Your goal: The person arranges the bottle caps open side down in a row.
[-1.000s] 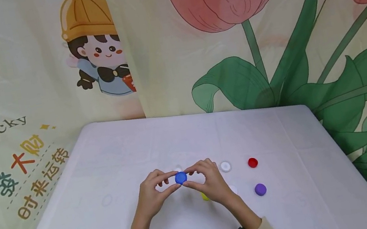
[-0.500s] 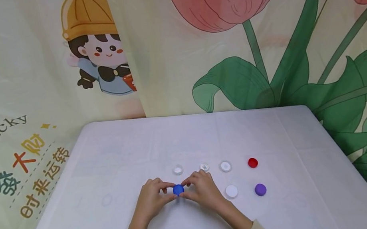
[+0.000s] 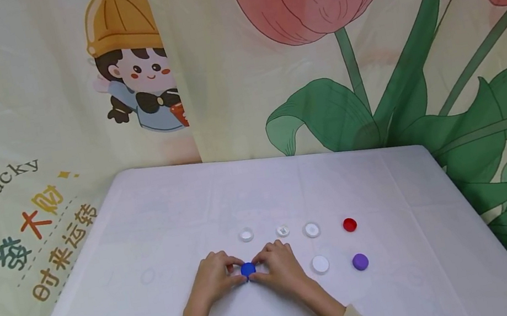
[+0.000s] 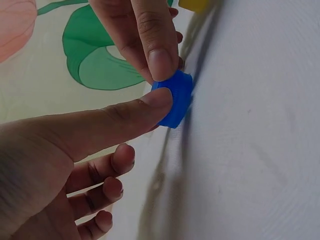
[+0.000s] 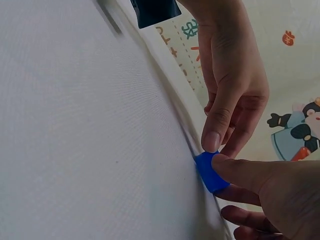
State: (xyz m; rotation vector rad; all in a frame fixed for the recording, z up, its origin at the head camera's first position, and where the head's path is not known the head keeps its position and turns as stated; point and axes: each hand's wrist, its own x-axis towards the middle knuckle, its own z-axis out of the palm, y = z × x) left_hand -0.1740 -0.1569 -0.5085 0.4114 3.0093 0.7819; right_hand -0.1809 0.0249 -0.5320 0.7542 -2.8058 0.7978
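One blue cap (image 3: 248,269) is present: round, short-walled, flat face upward. It is pinched on opposite sides by the left hand (image 3: 213,280) and right hand (image 3: 280,268). It sits well apart from the white surface's (image 3: 146,237) far edge; contact with that surface cannot be confirmed.

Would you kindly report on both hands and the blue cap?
Left hand, right hand: both pinching blue cap. Contact with table unclear. No obstruction visible.

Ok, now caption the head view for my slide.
Left hand and right hand together pinch a blue bottle cap; a red cap and a purple cap lie to the right.
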